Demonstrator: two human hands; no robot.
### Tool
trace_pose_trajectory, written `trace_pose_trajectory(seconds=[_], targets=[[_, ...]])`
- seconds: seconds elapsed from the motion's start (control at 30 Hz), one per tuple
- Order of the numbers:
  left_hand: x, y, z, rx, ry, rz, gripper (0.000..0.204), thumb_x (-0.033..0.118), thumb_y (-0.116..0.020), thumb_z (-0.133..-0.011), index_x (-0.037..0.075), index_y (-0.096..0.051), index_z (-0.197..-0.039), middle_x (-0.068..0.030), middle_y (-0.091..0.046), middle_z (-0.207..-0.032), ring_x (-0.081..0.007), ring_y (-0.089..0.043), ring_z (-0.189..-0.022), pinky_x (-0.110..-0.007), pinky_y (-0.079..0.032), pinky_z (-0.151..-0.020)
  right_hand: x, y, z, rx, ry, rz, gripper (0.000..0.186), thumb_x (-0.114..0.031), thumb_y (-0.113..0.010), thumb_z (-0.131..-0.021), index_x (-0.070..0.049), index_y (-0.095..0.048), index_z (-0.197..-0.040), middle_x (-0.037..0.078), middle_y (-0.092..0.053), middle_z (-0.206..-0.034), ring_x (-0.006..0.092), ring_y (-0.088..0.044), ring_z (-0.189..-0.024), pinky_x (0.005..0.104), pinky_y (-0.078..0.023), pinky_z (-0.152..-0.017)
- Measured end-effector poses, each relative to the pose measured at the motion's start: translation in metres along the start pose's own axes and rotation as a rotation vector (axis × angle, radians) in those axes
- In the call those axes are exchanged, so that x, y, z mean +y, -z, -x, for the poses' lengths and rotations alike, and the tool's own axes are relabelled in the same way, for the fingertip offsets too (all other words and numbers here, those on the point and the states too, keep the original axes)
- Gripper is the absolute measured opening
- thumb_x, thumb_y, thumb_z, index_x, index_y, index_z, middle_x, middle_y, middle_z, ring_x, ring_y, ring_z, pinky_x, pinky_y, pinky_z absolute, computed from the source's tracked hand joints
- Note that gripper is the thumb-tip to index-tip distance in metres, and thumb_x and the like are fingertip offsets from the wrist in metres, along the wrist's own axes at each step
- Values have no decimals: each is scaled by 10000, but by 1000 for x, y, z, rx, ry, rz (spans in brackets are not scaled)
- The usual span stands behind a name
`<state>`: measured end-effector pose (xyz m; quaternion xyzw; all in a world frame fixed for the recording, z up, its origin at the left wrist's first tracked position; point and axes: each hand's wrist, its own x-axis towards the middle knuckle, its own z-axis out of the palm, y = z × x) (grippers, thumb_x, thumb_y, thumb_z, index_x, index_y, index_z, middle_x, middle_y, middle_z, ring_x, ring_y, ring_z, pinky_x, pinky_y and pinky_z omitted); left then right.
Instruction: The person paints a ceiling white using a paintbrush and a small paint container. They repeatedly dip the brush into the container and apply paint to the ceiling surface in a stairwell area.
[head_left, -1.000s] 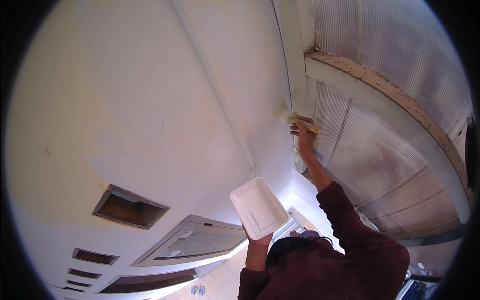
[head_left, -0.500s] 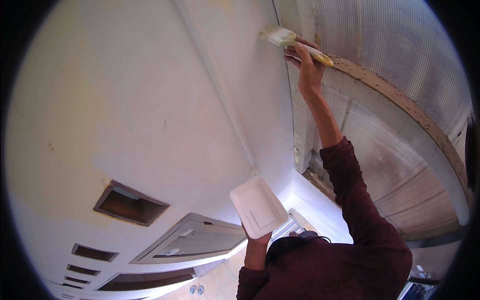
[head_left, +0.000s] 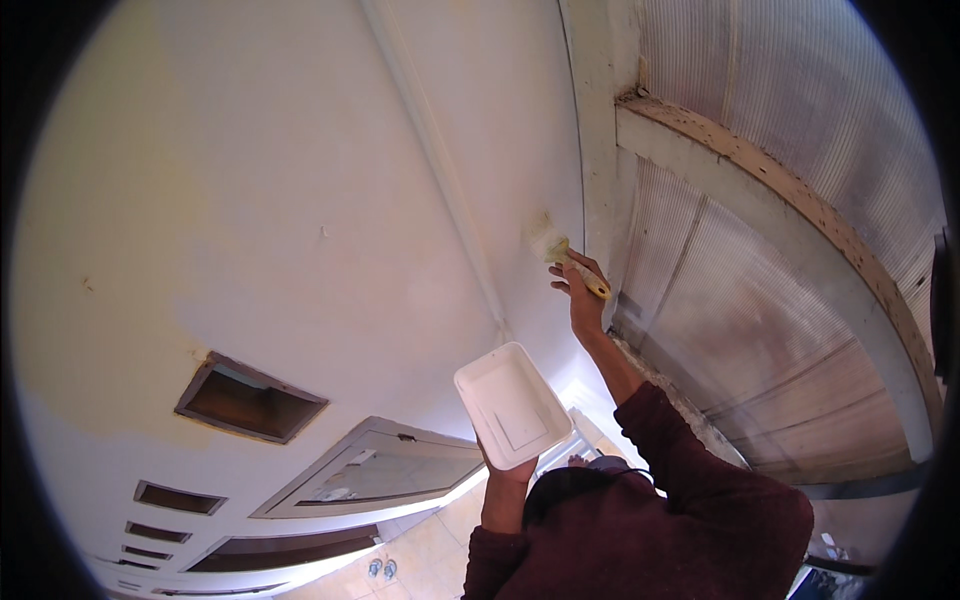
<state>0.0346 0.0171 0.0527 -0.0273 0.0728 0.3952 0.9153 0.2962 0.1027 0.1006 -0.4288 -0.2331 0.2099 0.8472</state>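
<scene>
A paintbrush (head_left: 550, 245) with pale, paint-coated bristles and a yellowish handle is gripped by my right hand (head_left: 586, 293). Its bristles lie against the white wall (head_left: 400, 240), close to the corner beside the wooden frame. The fingers wrap the handle near the bristle end. Lower down, my left hand (head_left: 508, 483) holds up a white rectangular tray (head_left: 541, 402) from beneath. Most of those fingers are hidden behind the tray. A little whitish residue and a thin dark line mark the tray's inside.
A pipe (head_left: 440, 150) runs down the wall. Recessed openings (head_left: 252, 398) and a framed window (head_left: 370, 470) sit at lower left. Wooden beams (head_left: 780, 180) with corrugated translucent sheets (head_left: 760, 300) stand at right. Sandals (head_left: 382, 568) rest on the tiled floor (head_left: 425, 555).
My right hand has brought the paintbrush a long way down the wall, closer to the tray. My left hand and the tray have hardly moved.
</scene>
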Motion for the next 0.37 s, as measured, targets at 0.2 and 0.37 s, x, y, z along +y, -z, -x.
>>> trace_pose_trajectory(seconds=[0.2,0.37], targets=[[3,3,-2,34,-18,-25,472,438,-451,-1029,135,-532,-1382,-65,-622,-1326,-281,-594,-1219,-497,-489,-1036,-29,-12,-6,-3,75,102,275,-160,-644,-959,-1,-643,-1184,107,-708,-1000,180,-717,-846,292,-578,-689],[1,4,-3,-40,7,-11,518,465,-472,-1019,137,-495,-1419,-73,-596,-1370,-280,-581,-1245,-494,-465,-1068,-85,-70,-48,-73,166,101,270,-171,-672,-939,-22,-665,-1164,93,-713,-961,166,-723,-816,286,-581,-695]])
